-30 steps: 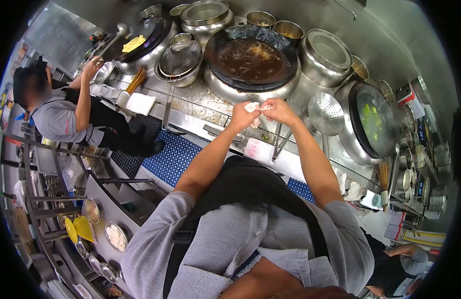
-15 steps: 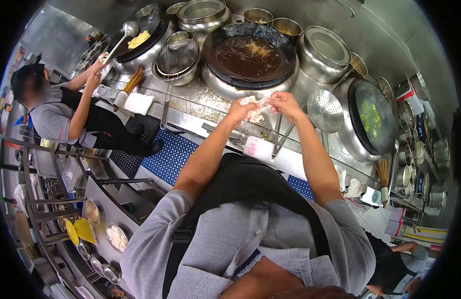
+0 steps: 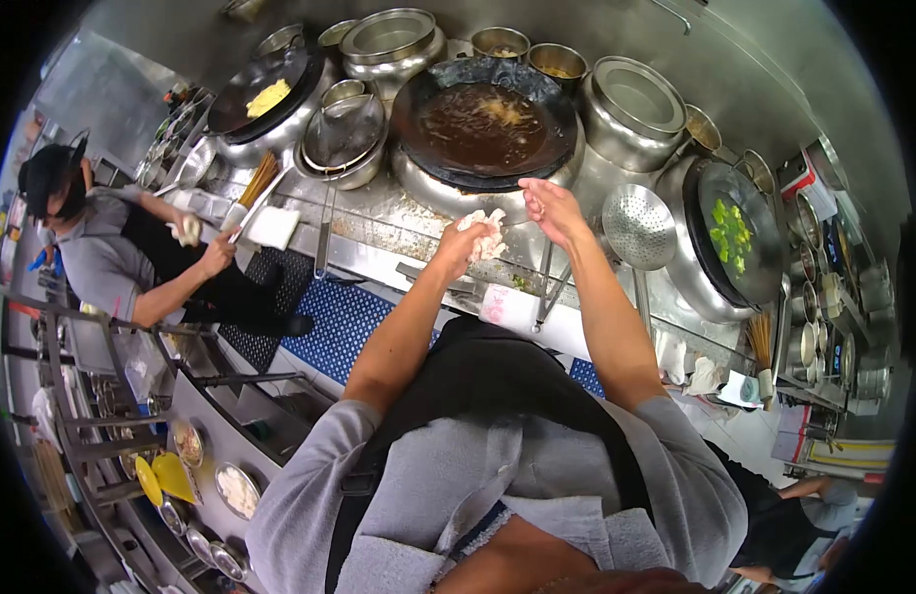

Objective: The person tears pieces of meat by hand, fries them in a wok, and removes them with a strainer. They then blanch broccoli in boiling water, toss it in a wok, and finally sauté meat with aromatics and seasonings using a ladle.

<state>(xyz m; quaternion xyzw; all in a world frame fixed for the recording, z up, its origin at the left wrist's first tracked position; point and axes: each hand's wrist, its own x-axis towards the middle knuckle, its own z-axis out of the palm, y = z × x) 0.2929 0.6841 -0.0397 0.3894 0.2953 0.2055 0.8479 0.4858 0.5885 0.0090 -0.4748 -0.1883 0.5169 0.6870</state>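
Observation:
Pale, whitish pieces of food (image 3: 485, 238), like battered or raw meat, are heaped in my left hand (image 3: 458, 247), which is closed around them near the counter's front edge. My right hand (image 3: 551, 210) is at the near rim of the central wok (image 3: 433, 148), fingers together and slightly curled; whether a small piece is in them is too small to tell. Dark bubbling liquid (image 3: 478, 124) with a light brown patch of frying bits (image 3: 507, 111) fills the wok.
A perforated ladle (image 3: 639, 228) lies right of my hands, beside a wok with green vegetables (image 3: 730, 236). Left stand a strainer over a pot (image 3: 344, 139) and a wok with yellow food (image 3: 268, 98). A co-worker (image 3: 111, 233) stands at far left, another person (image 3: 774, 520) at lower right.
My hands have come apart: the right moved up to the wok's rim, the left keeps the pale pieces. The co-worker at left has lowered the ladle away from the yellow food.

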